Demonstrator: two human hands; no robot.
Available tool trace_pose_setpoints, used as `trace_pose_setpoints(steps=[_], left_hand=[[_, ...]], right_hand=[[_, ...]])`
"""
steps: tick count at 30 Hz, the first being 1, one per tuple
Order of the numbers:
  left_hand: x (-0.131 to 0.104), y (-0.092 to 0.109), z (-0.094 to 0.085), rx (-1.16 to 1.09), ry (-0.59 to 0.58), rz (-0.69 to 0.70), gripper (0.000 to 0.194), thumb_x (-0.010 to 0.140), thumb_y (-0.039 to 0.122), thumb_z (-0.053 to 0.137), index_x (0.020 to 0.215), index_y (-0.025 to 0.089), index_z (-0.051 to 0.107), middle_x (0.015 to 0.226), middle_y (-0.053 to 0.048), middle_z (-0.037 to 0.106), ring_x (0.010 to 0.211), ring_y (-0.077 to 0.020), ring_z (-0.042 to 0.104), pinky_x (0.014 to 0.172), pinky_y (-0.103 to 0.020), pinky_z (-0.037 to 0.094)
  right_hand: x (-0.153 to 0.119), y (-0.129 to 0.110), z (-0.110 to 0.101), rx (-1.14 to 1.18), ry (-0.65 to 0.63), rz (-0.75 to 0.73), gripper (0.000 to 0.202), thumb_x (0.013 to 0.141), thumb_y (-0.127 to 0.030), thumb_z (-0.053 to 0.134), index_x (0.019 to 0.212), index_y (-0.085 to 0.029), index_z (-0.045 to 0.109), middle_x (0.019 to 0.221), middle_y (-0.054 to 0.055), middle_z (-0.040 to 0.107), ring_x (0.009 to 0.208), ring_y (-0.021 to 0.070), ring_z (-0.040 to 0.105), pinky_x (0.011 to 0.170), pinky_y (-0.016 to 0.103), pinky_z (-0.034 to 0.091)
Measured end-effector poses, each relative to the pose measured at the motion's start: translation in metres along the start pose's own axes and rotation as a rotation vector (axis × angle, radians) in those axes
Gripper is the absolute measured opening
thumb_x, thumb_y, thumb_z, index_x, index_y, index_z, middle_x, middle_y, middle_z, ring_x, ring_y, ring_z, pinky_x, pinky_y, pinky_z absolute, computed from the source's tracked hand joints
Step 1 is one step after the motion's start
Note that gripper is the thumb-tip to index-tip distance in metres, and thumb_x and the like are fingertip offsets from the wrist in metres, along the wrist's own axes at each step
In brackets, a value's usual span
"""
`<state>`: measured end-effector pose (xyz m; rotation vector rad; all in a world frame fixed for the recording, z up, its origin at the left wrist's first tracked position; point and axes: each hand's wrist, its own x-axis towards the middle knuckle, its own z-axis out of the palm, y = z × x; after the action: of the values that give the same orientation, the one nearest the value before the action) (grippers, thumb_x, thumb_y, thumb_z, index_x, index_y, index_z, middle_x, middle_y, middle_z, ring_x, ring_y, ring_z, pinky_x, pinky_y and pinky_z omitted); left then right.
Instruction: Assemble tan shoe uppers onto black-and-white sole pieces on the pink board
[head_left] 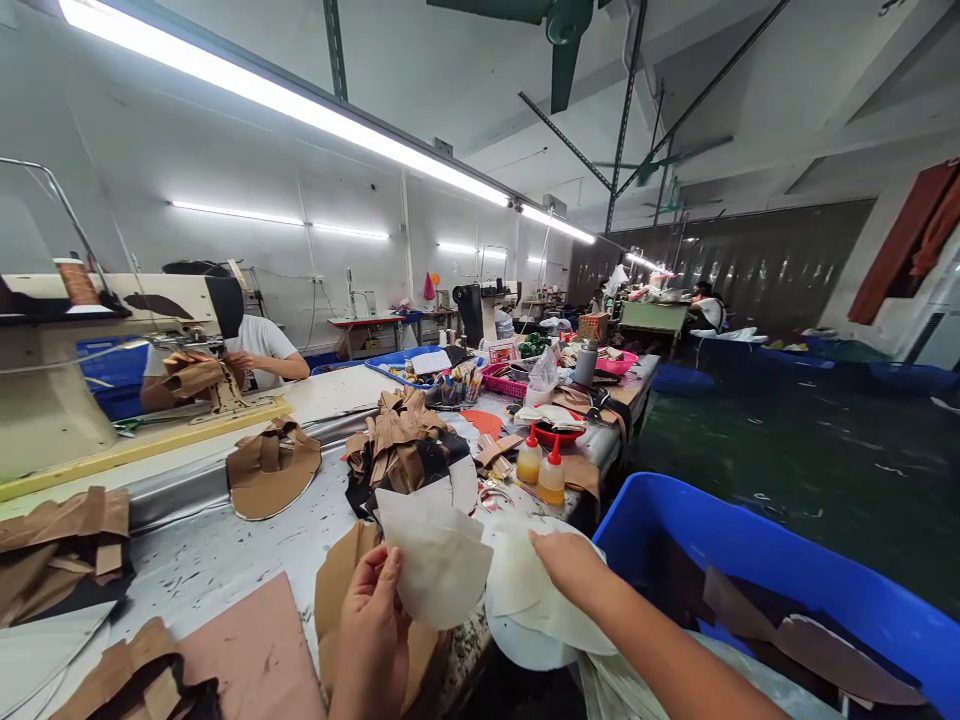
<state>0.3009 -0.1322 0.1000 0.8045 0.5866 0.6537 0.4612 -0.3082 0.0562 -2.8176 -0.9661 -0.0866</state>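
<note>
My left hand (377, 600) pinches a curved white sheet (435, 560) by its left edge, thumb in front, and holds it raised over the table. To the right, my right hand (566, 570) has its fingers closed on the edge of another thin off-white sheet (517, 575). That sheet lies over more pale pieces on a white round-edged board (532, 650) at the table's edge. My right fingertips are partly hidden. Behind the left hand lies a tan cut piece (337, 580). A pile of folded brown and black pieces (405, 440) sits just beyond the raised sheet.
A blue bin (675, 500) with brown scraps stands at the right. Two yellow glue bottles (551, 475) with red caps, a red tray (562, 430) and a pink board (255, 650) are on the table. A co-worker (262, 350) sits at a sewing machine (75, 370) on the left.
</note>
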Motion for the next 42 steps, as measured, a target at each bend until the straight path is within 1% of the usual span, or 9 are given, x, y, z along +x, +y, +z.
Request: trace_pose_setpoints(steps=[3,7,14,16,19,21,31,38,42], left_hand=[[-0.006,-0.006,0.002,0.006,-0.035,0.007,0.043,0.039,0.038,0.083,0.071,0.02,0.06,0.064,0.003,0.061,0.051,-0.0104,0.052,0.041,-0.018,0.043],[-0.009,-0.006,0.003,0.019,-0.072,0.013,0.039,0.042,0.038,0.082,0.067,0.02,0.058,0.063,0.003,0.059,0.053,-0.0115,0.05,0.043,-0.021,0.045],[-0.009,0.002,0.007,0.004,-0.051,0.068,0.041,0.045,0.035,0.081,0.074,0.02,0.056,0.07,0.003,0.06,0.057,-0.0114,0.053,0.043,-0.019,0.047],[-0.007,0.005,0.005,-0.021,-0.038,0.096,0.04,0.046,0.032,0.081,0.074,0.02,0.056,0.071,0.003,0.06,0.057,-0.0105,0.053,0.044,-0.018,0.047],[-0.004,0.008,0.002,-0.052,-0.028,0.111,0.034,0.05,0.028,0.078,0.076,0.02,0.057,0.075,0.003,0.061,0.06,-0.0096,0.055,0.049,-0.017,0.05],[-0.002,0.008,0.0,-0.063,-0.025,0.11,0.03,0.053,0.025,0.076,0.077,0.02,0.057,0.078,0.002,0.062,0.063,-0.0099,0.057,0.053,-0.017,0.05],[-0.006,0.015,-0.006,-0.024,-0.013,0.116,0.033,0.053,0.029,0.077,0.078,0.02,0.057,0.075,0.003,0.063,0.061,-0.0101,0.057,0.05,-0.016,0.047],[0.001,0.023,-0.019,-0.049,0.046,0.133,0.032,0.051,0.026,0.077,0.076,0.02,0.058,0.075,0.003,0.064,0.062,-0.0097,0.059,0.053,-0.014,0.047],[0.004,0.021,-0.02,-0.043,0.036,0.134,0.034,0.05,0.028,0.079,0.076,0.02,0.058,0.076,0.003,0.064,0.062,-0.0102,0.059,0.051,-0.015,0.048]], right_hand=[[-0.004,-0.013,0.01,-0.066,-0.075,-0.02,0.019,0.075,-0.007,0.052,0.08,-0.015,0.069,0.08,0.014,0.071,0.078,0.0259,0.067,0.061,0.028,0.044],[-0.007,-0.008,-0.007,-0.097,-0.061,0.005,0.016,0.081,-0.019,0.053,0.079,-0.016,0.069,0.083,0.013,0.071,0.08,0.0253,0.066,0.064,0.028,0.044],[-0.012,0.022,-0.042,-0.126,0.562,0.109,0.033,0.089,-0.013,0.036,0.111,-0.016,0.06,0.093,0.011,0.067,0.087,0.0213,0.061,0.075,0.029,0.045],[-0.015,0.025,-0.037,-0.139,0.45,0.044,0.039,0.085,-0.008,0.039,0.117,-0.019,0.058,0.096,0.01,0.066,0.09,0.0219,0.059,0.076,0.03,0.045],[-0.015,0.021,-0.018,-0.012,-0.02,-0.138,0.029,0.076,-0.015,0.056,0.101,-0.022,0.068,0.107,0.007,0.062,0.085,0.02,0.061,0.073,0.027,0.046],[-0.008,0.016,-0.004,0.113,-0.16,-0.191,0.02,0.075,-0.024,0.061,0.093,-0.022,0.07,0.111,0.006,0.059,0.085,0.0181,0.061,0.075,0.026,0.046],[0.076,-0.015,0.037,0.157,-0.221,-0.102,0.023,0.072,-0.018,0.063,0.094,-0.021,0.067,0.1,0.005,0.063,0.095,0.0205,0.056,0.074,0.027,0.041],[0.099,-0.014,0.063,0.28,-0.321,-0.055,0.008,0.061,-0.015,0.069,0.061,-0.015,0.061,0.077,0.0,0.059,0.067,0.0113,0.051,0.055,0.02,0.034],[0.106,-0.007,0.056,0.38,-0.234,-0.006,0.01,0.066,-0.01,0.06,0.06,-0.015,0.054,0.071,0.0,0.055,0.066,0.0109,0.049,0.055,0.02,0.033]])
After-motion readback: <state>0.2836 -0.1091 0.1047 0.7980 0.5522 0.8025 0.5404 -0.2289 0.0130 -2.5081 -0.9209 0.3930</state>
